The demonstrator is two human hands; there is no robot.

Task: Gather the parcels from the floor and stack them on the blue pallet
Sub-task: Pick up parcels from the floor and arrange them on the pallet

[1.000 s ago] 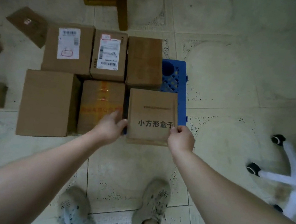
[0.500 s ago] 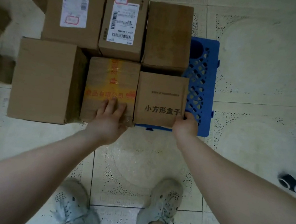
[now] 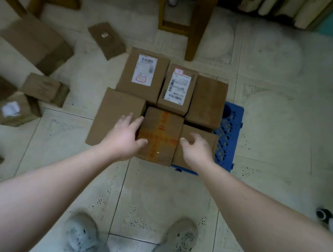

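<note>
**Both hands off the parcel just set down**

The left hand (image 3: 123,136) is spread, its fingers (image 3: 127,119) straight and apart over the seam between the large plain parcel (image 3: 109,118) and the orange-taped parcel (image 3: 161,125). I cannot tell if it presses on them. The right hand (image 3: 197,149) is over the near-right parcel (image 3: 213,136), its fingers (image 3: 197,137) loosely curled and grasping nothing. Six parcels sit in two rows on the blue pallet (image 3: 228,138). Loose parcels (image 3: 41,88) lie on the floor to the left. Half a second ago the right hand pinched the near-right parcel's right edge, and it has since released. The view has also pulled back.
</note>
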